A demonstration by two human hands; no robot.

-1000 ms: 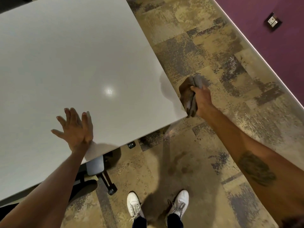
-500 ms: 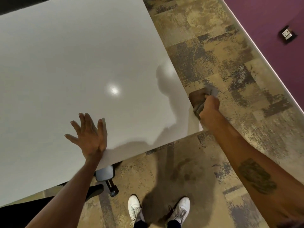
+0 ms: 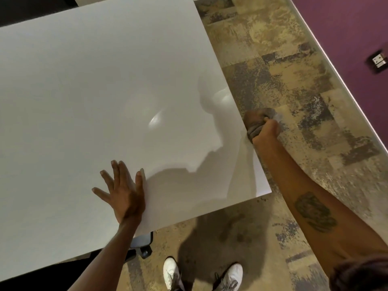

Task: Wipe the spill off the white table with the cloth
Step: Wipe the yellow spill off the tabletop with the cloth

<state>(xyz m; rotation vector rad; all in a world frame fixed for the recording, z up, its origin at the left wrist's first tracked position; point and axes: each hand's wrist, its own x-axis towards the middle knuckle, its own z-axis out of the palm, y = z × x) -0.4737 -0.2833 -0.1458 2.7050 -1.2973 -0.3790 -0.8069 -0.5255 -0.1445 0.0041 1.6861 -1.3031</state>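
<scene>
At right tabletop [image 3: 105, 80] edge: right hand [image 3: 265, 131] now lands bunched brown cloth [image 3: 255, 122], fingers clenched; left hand [image 3: 123, 194] splayed flat. Wiping starts.

The desk [image 3: 84, 91] top lies bare across the whole left and centre of the frame, so a hand could sweep over it freely from the upper left down to the near edge. Two things break that room. The left hand [image 3: 123, 194] lies flat with spread fingers at lower centre, close to the near edge. The right hand [image 3: 265, 131], balled around the cloth [image 3: 255, 122], sits against the desk's right edge at centre right, its forearm crossing the near right corner. Between the two hands the surface is unobstructed. Right of the desk the carpet [image 3: 294, 91] is open up to the purple wall [image 3: 357, 28].
</scene>
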